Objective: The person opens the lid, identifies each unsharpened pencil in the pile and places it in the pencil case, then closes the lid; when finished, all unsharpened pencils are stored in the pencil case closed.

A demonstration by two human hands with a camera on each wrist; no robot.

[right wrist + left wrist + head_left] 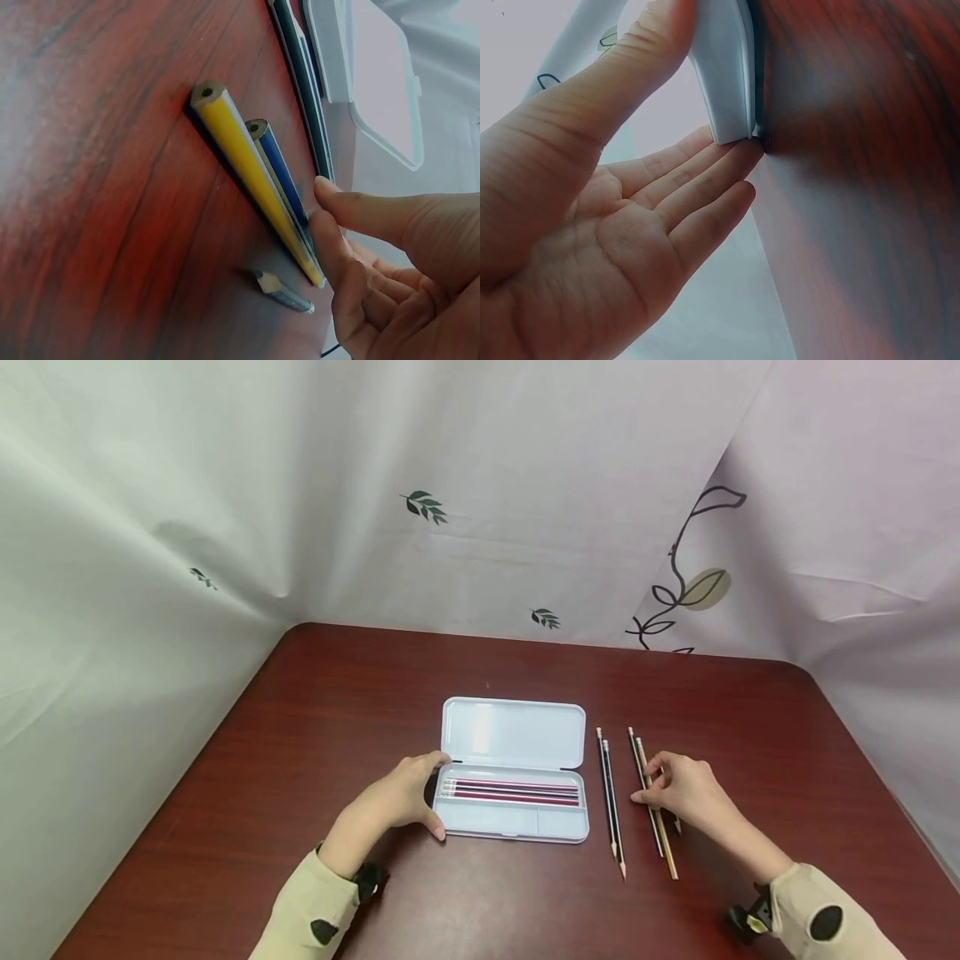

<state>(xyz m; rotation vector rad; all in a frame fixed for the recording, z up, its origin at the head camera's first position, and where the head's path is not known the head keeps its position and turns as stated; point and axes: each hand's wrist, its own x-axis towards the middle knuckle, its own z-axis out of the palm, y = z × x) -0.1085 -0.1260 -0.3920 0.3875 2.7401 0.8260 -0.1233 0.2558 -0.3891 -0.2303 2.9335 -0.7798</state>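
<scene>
An open white pencil case (487, 818) holds several red and dark pencils (517, 792) in its back compartment. My left hand (401, 789) grips its left end, thumb at the front edge and fingers by the hinge corner. In the left wrist view, fingertips touch the underside of the case (724, 82). My right hand (686, 789) is bent over a yellow pencil (244, 154) and a blue pencil (281, 165), thumb and forefinger apart near them. Both pencils lie on the table; whether the fingertips touch them is unclear.
Two dark pencils (611, 802) lie side by side between the case and my right hand. A short grey pencil (285, 292) sits close by, mostly hidden in the head view. White patterned cloth (480, 527) hangs behind the dark red table (352, 693).
</scene>
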